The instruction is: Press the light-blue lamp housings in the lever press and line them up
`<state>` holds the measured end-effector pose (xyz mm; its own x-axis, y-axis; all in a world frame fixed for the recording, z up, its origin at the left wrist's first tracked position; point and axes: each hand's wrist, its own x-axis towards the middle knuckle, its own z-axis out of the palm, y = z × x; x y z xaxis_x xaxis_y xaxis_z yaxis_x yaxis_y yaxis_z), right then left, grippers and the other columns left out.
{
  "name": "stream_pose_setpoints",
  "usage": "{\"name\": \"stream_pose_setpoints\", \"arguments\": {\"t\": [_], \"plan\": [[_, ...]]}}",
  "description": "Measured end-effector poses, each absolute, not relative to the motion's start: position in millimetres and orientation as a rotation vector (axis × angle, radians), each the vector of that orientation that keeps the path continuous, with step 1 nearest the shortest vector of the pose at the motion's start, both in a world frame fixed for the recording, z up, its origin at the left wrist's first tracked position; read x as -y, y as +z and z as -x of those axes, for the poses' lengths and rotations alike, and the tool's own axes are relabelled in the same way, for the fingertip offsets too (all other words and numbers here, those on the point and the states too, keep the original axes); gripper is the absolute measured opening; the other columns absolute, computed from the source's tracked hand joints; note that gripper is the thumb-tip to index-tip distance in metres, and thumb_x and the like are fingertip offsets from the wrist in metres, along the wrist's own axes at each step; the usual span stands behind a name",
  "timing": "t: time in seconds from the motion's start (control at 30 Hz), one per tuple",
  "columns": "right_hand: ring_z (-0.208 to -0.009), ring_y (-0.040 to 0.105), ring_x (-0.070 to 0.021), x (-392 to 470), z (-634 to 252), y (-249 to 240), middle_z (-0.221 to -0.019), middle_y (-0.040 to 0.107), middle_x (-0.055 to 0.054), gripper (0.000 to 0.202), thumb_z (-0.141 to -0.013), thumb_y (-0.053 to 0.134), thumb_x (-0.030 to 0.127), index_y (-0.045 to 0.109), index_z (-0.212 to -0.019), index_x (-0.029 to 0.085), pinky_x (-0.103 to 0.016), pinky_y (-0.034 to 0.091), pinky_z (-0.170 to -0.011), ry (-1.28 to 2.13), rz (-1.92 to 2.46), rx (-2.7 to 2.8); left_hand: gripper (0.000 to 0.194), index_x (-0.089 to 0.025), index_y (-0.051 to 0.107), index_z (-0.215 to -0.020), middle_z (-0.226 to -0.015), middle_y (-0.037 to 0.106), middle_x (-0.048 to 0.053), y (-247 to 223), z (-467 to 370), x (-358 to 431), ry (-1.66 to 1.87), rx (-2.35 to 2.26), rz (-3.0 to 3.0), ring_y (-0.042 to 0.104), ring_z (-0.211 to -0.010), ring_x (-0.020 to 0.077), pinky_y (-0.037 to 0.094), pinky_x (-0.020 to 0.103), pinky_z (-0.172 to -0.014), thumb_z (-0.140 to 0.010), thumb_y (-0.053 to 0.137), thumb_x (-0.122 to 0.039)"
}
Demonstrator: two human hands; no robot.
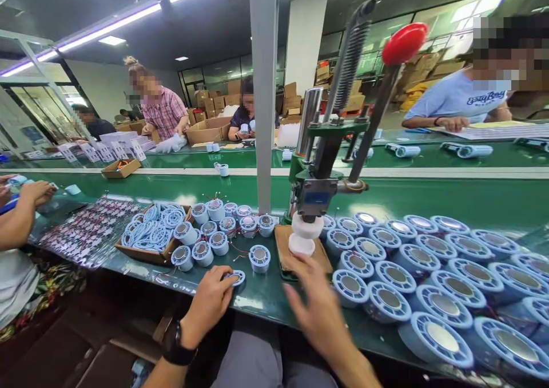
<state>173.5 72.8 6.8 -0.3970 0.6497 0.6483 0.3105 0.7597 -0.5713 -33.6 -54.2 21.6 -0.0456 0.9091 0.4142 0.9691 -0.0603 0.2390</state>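
My left hand (pixel 213 296), with a black band on its wrist, pinches a small light-blue ring part (pixel 235 278) at the table's front edge. My right hand (pixel 315 302) is slightly blurred, its fingers spread below the press, and it holds nothing. Just beyond its fingertips, a white round piece (pixel 300 245) stands on the brown pad (pixel 282 245) under the white press head (pixel 307 226). A blue cup-shaped unit (pixel 259 258) with a metal disc on top sits upright between the left hand and the pad.
Many blue units (pixel 443 302) cover the right side. Left of the press are several more with red wires, a cardboard box (pixel 163 256) of blue rings and rows of small wired parts (pixel 92 228). The press lever (pixel 377 113) rises above. Other people work at the far left and across the belt.
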Motion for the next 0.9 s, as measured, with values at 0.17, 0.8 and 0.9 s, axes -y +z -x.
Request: {"name": "stream_pose_setpoints", "arguments": {"t": [0.17, 0.8, 0.9], "plan": [[-0.125, 0.050, -0.0312, -71.9, -108.4, 4.7, -0.132, 0.053, -0.015, 0.041, -0.083, 0.060, 0.013, 0.066, -0.123, 0.021, -0.050, 0.052, -0.099, 0.266, 0.810, 2.265, 0.027, -0.024, 0.072, -0.099, -0.109, 0.071, 0.008, 11.9, 39.6, 49.6, -0.858, 2.148, 2.058, 0.067, -0.103, 0.0243, 0.057, 0.043, -0.091, -0.085, 0.052, -0.012], [-0.126, 0.052, -0.0231, -51.5, -191.1, -11.9, -0.136, 0.050, -0.011, 0.047, -0.086, 0.055, 0.022, 0.048, -0.132, 0.024, -0.040, 0.051, -0.102, 0.552, 0.585, 2.061, 0.048, -0.030, 0.049, -0.142, -0.146, 0.052, 0.008, 10.7, 45.0, 25.3, -0.552, 2.219, 2.275, 0.044, -0.135, 0.0286, 0.040, 0.053, -0.109, -0.094, 0.052, -0.024], [-0.124, 0.055, -0.0226, -48.7, -183.5, -14.5, -0.133, 0.052, -0.012, 0.054, -0.085, 0.063, 0.025, 0.045, -0.136, 0.022, -0.037, 0.053, -0.101, 0.536, 0.716, 1.979, 0.048, -0.024, 0.051, -0.140, -0.134, 0.061, 0.012, 8.3, 41.3, 19.2, -0.765, 2.259, 2.140, 0.054, -0.123, 0.0300, 0.044, 0.052, -0.104, -0.093, 0.057, -0.033]]}}
